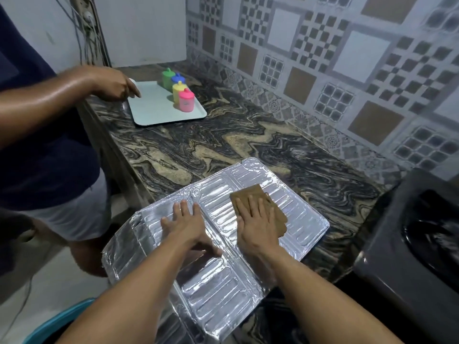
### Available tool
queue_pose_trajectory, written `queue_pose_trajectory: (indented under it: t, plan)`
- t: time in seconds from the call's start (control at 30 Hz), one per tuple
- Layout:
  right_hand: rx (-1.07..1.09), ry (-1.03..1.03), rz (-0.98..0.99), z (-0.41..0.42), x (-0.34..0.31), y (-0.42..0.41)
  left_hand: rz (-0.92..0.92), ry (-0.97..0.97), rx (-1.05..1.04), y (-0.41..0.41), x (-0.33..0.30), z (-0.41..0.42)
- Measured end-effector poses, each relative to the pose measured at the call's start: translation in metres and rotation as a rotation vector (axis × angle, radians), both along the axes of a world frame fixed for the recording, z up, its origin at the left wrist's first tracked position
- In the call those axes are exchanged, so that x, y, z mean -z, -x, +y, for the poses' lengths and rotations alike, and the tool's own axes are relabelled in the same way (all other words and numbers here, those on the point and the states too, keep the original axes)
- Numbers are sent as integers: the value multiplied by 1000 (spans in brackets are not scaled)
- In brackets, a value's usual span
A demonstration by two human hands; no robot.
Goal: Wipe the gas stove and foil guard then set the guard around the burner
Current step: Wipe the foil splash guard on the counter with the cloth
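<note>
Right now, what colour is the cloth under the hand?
Brown. The cloth lies flat on the shiny silver foil guard, seen best in the head view.

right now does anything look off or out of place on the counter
The foil guard lies flat on the counter with its near part overhanging the front edge, not standing by the stove. Both hands press it down, the right hand on a brown cloth. Nothing looks spilled.

The foil guard (223,244) lies flat on the counter (223,135); the stove (409,244) sits right of it, the tray (159,112) behind-left.
</note>
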State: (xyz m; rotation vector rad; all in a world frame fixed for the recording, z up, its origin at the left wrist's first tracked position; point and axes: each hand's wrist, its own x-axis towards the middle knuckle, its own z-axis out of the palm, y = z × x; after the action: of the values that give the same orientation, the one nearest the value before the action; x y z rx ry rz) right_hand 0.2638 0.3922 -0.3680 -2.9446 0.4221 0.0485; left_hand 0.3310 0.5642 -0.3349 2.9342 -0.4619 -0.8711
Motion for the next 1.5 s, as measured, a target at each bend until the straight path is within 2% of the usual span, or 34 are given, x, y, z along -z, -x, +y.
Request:
queue_pose_trajectory:
  t: [0.1, 0.23, 0.3, 0.47, 0.57, 0.67, 0.77, 0.83, 0.93, 0.97, 1.03, 1.17, 1.23, 1.37, 1.5]
  plan:
    - [188, 32, 38, -28, -3, -8, 7, -19, 2, -1, -2, 0]
    - [587, -58, 83, -67, -13, 8, 1, -34, 8, 0, -5, -1]
    - [720, -98, 87, -68, -14, 15, -6, -32, 15, 1, -5, -1]
    - [872, -144, 60, -69, -10, 30, -21, -18, 34, 1, -4, -1]
    - [967, -139, -22, -72, -10, 37, -6, -15, 27, 0, -6, -1]
    - [956, -142, -56, -68, -10, 35, 1, -3, 11, 0, -7, -2]
    - [805, 21, 11, -63, -9, 38, -7, 13, -9, -3, -8, -2]
    - [594, 85, -28, -57, -10, 38, -6, 13, -26, -7, -9, -4]
    - [153, 17, -164, -33, -4, 36, 6, 18, -44, -11, -10, -8]
    - [81, 19, -179, -28, -4, 35, 8, 14, -43, -13, -10, -9]
    - [117, 76, -148, -31, -9, 34, 7, 3, -40, -16, -11, -10]
    - [587, 65, 41, -56, -25, 33, 6, -14, -35, -19, -10, -12]
    - [707, 24, 119, -54, -30, 28, 0, -12, -37, -20, -8, -13]
    - [775, -38, 253, -41, -37, 23, -19, -13, -31, -22, -8, -13]
    - [614, -46, 487, -25, -57, 43, -35, 21, -34, -24, -11, -15]
